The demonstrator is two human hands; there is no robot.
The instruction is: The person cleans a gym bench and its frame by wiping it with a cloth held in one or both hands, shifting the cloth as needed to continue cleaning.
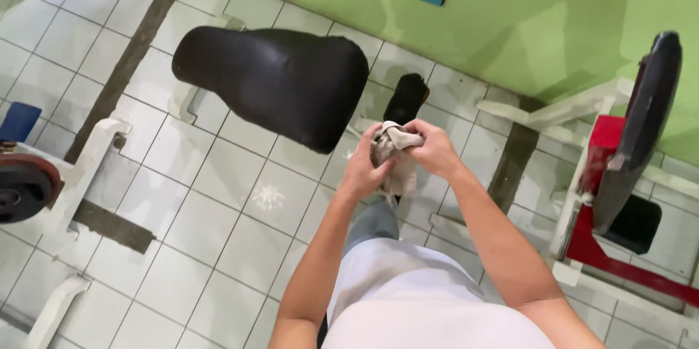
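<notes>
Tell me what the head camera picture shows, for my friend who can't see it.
A person's left hand and right hand both grip a crumpled grey-white cloth rag held in front of them. Beyond it is a black padded gym bench seat over a white tiled floor, beside a green painted wall.

Black padded vinyl seat [277, 83] blocks space ahead-left of hands. White metal frame with red panel and black disc [633, 152] crowds right side. Rust-red weight plate [25, 187] far left. White tiled floor [218, 218] between stays open.
</notes>
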